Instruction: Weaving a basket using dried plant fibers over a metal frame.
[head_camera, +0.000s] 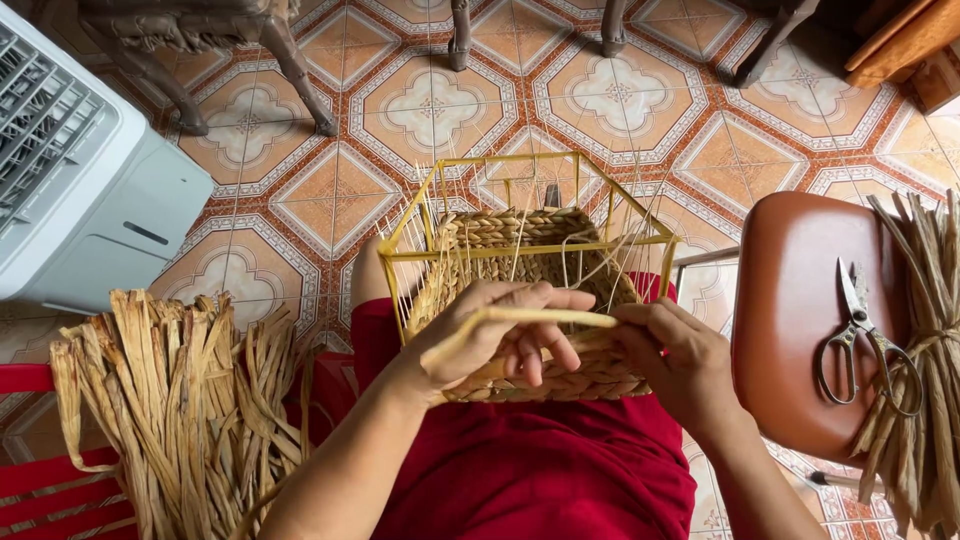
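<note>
Two bare hands meet at the centre of the view, over a half-woven basket (520, 262) that rests on the lap of a person in red clothing (540, 470). The basket has a yellow wire frame (500, 160) with thin upright strands, and plaited straw fills its lower walls. The left hand (490, 335) has its fingers curled closed around a flat straw strand (540, 317) at the near rim; the right hand (675, 355), touching it at 3 o'clock, pinches the other end of the same strand with its fingers closed.

At 8 o'clock, a loose heap of dried straw (170, 400) lies on a red chair (40, 480). At 3 o'clock stands a brown stool (790, 300) with scissors (858, 335) lying on its seat, just beside a tied bundle of straw (925, 370) at the right edge. At 10 o'clock sits a white fan unit (90, 190) on the patterned tile floor (620, 100), and chair legs (300, 75) show at 12 o'clock.
</note>
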